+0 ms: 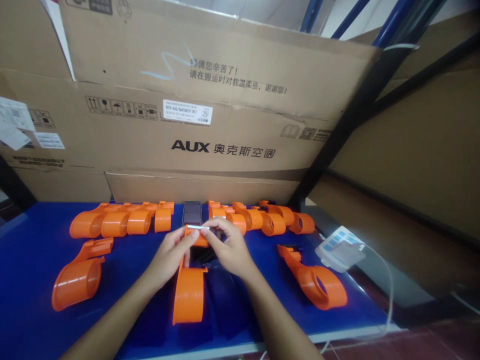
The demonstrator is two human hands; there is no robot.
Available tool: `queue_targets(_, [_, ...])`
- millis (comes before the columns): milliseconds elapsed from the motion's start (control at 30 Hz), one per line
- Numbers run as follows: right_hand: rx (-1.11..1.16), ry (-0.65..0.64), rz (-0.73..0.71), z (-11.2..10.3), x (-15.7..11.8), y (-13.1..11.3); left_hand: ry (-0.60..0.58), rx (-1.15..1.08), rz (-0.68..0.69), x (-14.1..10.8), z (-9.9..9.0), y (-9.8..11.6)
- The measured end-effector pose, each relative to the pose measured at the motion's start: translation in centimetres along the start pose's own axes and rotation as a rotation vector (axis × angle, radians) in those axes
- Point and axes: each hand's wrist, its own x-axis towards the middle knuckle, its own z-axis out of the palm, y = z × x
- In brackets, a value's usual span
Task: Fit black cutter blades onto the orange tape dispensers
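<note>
An orange plastic tape dispenser (pixel 188 296) lies at the front middle of the blue table, its wide ring toward me. My left hand (pixel 171 253) grips its far end from the left, thumb on top. A silvery toothed strip (pixel 198 227) sits across that end. The fingertips of my right hand (pixel 228 246) pinch the strip's right end, near the left thumb. Just beyond the hands is a dark open box (pixel 192 212). Something black, partly hidden, lies under the hands.
Several orange dispensers (pixel 114 223) stand in a row at the back left, and more (pixel 253 219) at the back right. Single ones lie at left (pixel 77 282) and right (pixel 325 287). A white power strip (pixel 339 248) with a cable sits at the right edge. Large cartons (pixel 225 177) rise behind.
</note>
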Motion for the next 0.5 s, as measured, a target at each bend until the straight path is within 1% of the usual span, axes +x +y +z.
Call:
queue_targets(100, [-0.004,0.043,0.009,-0.2,0.0,0.4,0.046,-0.029,0.009,0.1,-0.3,0.2])
queue_targets(167, [0.014,0.114,0.019,-0.8,0.2,0.8,0.09,-0.082,0.001,0.2,-1.0,0.5])
queue_targets(233, [0.039,0.2,0.027,-1.6,0.3,1.2,0.096,-0.204,-0.052,0.4,-1.9,0.9])
queue_targets(267, [0.036,0.22,0.019,-2.1,0.4,1.3,0.089,-0.301,-0.097,0.4,-2.4,1.1])
queue_targets(300, [0.017,0.21,0.0,-2.4,0.5,1.4,0.094,-0.417,-0.143,0.5,-2.9,1.4])
queue_targets(333, [-0.018,0.165,-0.028,-2.7,0.5,1.3,0.124,-0.539,-0.177,0.5,-3.2,1.8])
queue_targets(400, [-0.122,-0.004,-0.096,-2.6,0.4,1.2,0.24,-0.745,-0.206,0.5,-3.6,2.3])
queue_targets(467, [-0.229,-0.17,-0.144,-1.9,0.1,1.0,0.347,-0.86,-0.211,0.4,-3.7,2.7])
queue_targets(500, [-0.272,-0.231,-0.156,-1.4,-0.1,1.0,0.366,-0.89,-0.225,0.5,-3.7,2.8])
